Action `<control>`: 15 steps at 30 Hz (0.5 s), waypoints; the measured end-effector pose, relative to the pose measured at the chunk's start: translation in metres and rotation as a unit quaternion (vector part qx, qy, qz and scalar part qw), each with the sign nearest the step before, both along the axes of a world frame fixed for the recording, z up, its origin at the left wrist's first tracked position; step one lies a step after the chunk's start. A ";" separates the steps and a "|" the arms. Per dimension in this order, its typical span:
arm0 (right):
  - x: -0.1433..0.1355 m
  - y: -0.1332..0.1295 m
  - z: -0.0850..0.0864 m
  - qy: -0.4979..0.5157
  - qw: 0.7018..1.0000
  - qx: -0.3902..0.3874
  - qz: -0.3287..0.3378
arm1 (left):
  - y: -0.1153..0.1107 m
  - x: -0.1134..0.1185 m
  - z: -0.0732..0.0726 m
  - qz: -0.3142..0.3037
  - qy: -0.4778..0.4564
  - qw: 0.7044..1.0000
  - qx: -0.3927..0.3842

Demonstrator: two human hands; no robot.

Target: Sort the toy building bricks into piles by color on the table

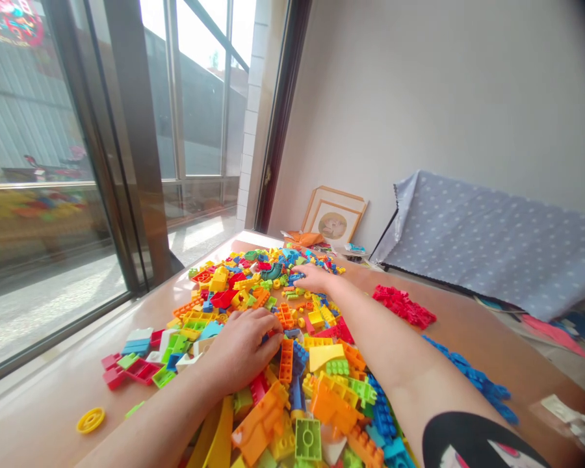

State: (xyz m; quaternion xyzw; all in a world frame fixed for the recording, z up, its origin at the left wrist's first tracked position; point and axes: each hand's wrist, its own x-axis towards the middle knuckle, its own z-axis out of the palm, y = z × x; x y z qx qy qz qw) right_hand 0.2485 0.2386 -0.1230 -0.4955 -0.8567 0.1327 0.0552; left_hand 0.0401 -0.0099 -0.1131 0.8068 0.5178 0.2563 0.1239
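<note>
A large heap of mixed plastic building bricks (327, 357) runs along the table, in orange, yellow, green, blue and red. My left hand (246, 344) rests palm down on the near part of the heap. Its fingers are curled beside an upright orange brick (286, 361), and what lies beneath them is hidden. Farther off, my right hand (314, 278) reaches over the far part of the heap. Its thumb and fingertips close around a small blue brick (295, 277). A dark green curved piece (272, 272) lies just left of that hand.
On the brown table (351, 286), a red brick pile (403, 307) and a blue brick pile (472, 377) lie right of my right arm. A yellow wheel (91, 420) is at the left. Glass panes (199, 97) border the left side; a dotted grey cloth (497, 240) hangs at the right.
</note>
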 end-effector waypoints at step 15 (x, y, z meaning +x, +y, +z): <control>0.060 -0.096 0.034 0.033 0.971 -0.192 0.141 | 0.001 -0.001 -0.004 -0.001 0.004 1.000 0.012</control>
